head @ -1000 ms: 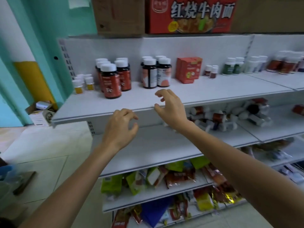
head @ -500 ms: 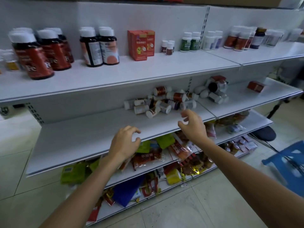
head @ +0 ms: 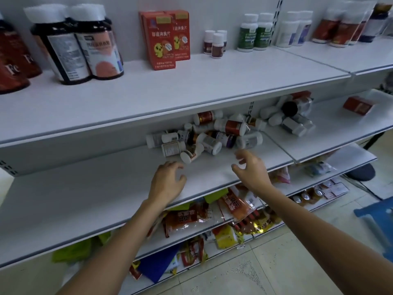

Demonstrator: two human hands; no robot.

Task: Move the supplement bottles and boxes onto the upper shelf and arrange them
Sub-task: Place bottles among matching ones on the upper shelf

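Note:
A heap of small white-capped supplement bottles [head: 209,137] lies tumbled on the middle shelf [head: 85,188]. A second heap [head: 289,116] and a red box [head: 358,105] lie further right on that shelf. My left hand [head: 168,182] hovers just in front of the nearest bottle [head: 190,154], fingers loosely curled, holding nothing. My right hand [head: 251,167] is spread just below a white bottle [head: 248,140], also empty. On the upper shelf [head: 191,90] stand large dark bottles [head: 78,43], two red boxes [head: 164,39], small brown bottles [head: 215,44] and green-labelled bottles [head: 254,31].
Snack packets [head: 212,213] fill the lower shelves. More bottles [head: 338,28] stand at the upper shelf's far right. A blue stool [head: 378,218] and a dark round base [head: 359,172] sit on the tiled floor at right.
My view has dropped and swung right, from the upper shelf to the middle one. Both hands have come down and forward, closing in on the heap of bottles.

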